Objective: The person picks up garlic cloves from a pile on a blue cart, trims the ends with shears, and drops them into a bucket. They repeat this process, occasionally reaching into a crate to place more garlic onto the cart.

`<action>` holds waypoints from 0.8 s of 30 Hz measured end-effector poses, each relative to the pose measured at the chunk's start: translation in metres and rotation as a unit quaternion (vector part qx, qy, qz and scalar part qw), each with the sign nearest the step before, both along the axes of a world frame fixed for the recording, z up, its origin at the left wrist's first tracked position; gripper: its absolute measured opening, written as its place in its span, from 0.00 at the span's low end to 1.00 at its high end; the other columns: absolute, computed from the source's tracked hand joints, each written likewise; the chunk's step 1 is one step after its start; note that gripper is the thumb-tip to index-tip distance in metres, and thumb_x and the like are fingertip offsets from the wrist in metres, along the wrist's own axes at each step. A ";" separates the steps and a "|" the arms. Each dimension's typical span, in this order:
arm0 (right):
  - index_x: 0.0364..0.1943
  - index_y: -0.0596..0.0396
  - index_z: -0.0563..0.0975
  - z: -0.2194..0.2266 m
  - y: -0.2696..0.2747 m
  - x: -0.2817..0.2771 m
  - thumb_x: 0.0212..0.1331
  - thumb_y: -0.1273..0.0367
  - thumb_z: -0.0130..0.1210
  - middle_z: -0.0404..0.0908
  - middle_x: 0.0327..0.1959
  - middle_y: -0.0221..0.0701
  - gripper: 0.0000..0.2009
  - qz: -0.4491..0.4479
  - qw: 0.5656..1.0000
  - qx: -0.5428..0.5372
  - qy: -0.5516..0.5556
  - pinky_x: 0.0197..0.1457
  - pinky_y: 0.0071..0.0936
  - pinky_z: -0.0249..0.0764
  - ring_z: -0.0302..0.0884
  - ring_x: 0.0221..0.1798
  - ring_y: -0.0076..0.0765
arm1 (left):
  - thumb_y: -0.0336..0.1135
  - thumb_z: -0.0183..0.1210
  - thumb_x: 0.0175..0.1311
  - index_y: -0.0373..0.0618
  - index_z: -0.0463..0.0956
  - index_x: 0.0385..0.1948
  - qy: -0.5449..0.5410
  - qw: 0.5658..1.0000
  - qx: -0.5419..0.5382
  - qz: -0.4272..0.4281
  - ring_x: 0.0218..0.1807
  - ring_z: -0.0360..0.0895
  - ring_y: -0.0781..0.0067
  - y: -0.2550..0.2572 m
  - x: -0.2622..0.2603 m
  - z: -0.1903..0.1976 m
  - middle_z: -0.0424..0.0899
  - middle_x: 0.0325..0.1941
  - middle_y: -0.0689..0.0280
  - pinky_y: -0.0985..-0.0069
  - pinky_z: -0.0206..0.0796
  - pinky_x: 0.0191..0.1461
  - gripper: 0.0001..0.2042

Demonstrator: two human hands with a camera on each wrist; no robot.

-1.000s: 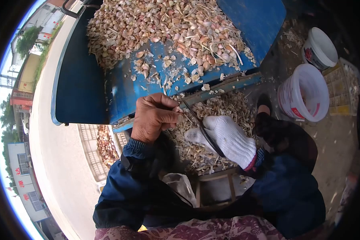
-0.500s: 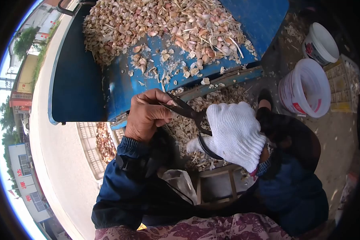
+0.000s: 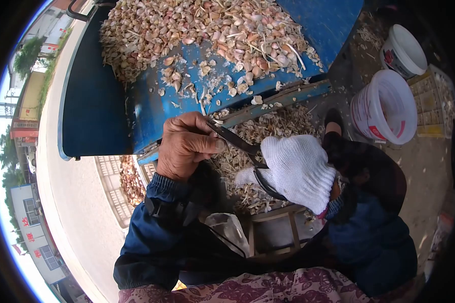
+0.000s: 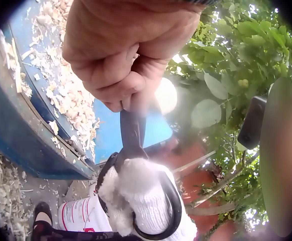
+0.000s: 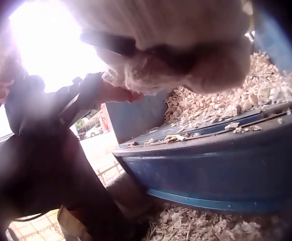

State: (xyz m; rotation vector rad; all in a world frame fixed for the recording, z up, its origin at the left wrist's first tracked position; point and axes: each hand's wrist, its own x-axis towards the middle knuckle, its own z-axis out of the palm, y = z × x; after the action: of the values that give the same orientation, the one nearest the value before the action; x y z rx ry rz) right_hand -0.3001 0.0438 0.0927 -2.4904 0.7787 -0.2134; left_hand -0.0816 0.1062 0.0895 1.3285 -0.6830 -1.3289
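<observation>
In the head view my bare left hand [image 3: 184, 144] is held in front of the blue tray's edge, thumb and forefinger pinching a small garlic clove that the fingers mostly hide. My right hand [image 3: 301, 169], in a white knit glove, grips black-handled scissors [image 3: 235, 140]. Their dark blades reach across to the left fingertips and lie close together; a pale scrap [image 3: 217, 121] shows by the tip. In the left wrist view the scissors' blades [image 4: 132, 133] run up to the curled left fingers, and gloved fingers [image 4: 151, 196] pass through a handle loop.
A heap of garlic cloves [image 3: 207, 30] covers the back of the blue tray [image 3: 93, 111]. Dry skins and stalks [image 3: 268, 123] are piled below its front edge. White buckets [image 3: 384, 108] stand at the right, and a crate [image 3: 111, 184] with cloves sits at the left.
The gloved hand has turned and lifted slightly, swinging the scissors toward the left fingertips. Half a second ago the blades were spread there; now they lie together. The left hand shifted slightly left.
</observation>
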 end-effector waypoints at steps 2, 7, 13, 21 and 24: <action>0.20 0.58 0.72 -0.006 0.000 0.002 0.46 0.39 0.61 0.74 0.13 0.44 0.31 -0.024 0.999 0.009 -0.022 0.25 0.43 0.72 0.79 0.21 0.51 | 0.13 0.67 0.37 0.35 0.76 0.23 -0.023 0.998 0.053 -0.009 0.14 0.69 0.80 0.002 -0.017 0.001 0.80 0.25 0.59 0.86 0.52 0.14 0.12; 0.18 0.59 0.72 -0.019 -0.001 0.000 0.48 0.41 0.61 0.73 0.14 0.44 0.31 -0.068 0.993 0.074 -0.065 0.25 0.41 0.71 0.78 0.21 0.52 | 0.14 0.66 0.40 0.32 0.77 0.25 0.062 0.998 0.029 -0.011 0.15 0.69 0.81 0.004 -0.008 -0.013 0.81 0.25 0.56 0.87 0.52 0.14 0.10; 0.20 0.60 0.74 -0.016 -0.007 0.000 0.56 0.41 0.55 0.72 0.13 0.44 0.31 -0.107 0.979 0.175 -0.025 0.25 0.39 0.70 0.78 0.21 0.50 | 0.20 0.57 0.52 0.33 0.76 0.33 0.113 0.992 0.060 -0.015 0.18 0.70 0.74 0.001 0.031 -0.031 0.79 0.26 0.58 0.81 0.57 0.17 0.07; 0.20 0.60 0.72 0.004 -0.012 -0.005 0.54 0.49 0.63 0.76 0.16 0.42 0.26 -0.111 0.975 0.193 0.003 0.23 0.32 0.70 0.79 0.21 0.38 | 0.32 0.64 0.57 0.33 0.81 0.33 -0.291 0.933 0.038 0.207 0.19 0.74 0.74 -0.050 0.127 -0.069 0.81 0.22 0.61 0.78 0.64 0.23 0.10; 0.21 0.61 0.72 -0.009 -0.010 -0.008 0.52 0.51 0.65 0.82 0.23 0.43 0.25 -0.134 0.945 0.279 -0.103 0.25 0.29 0.73 0.83 0.25 0.36 | 0.34 0.67 0.50 0.35 0.84 0.32 -0.543 0.817 0.085 0.175 0.24 0.80 0.68 -0.077 0.128 -0.077 0.84 0.25 0.55 0.73 0.72 0.31 0.12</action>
State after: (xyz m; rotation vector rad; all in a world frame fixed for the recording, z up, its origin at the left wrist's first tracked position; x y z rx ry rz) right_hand -0.3078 0.0336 0.0836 -1.7973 0.9342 -0.2956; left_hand 0.0462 0.0295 0.0130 2.2348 -0.9997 -0.2166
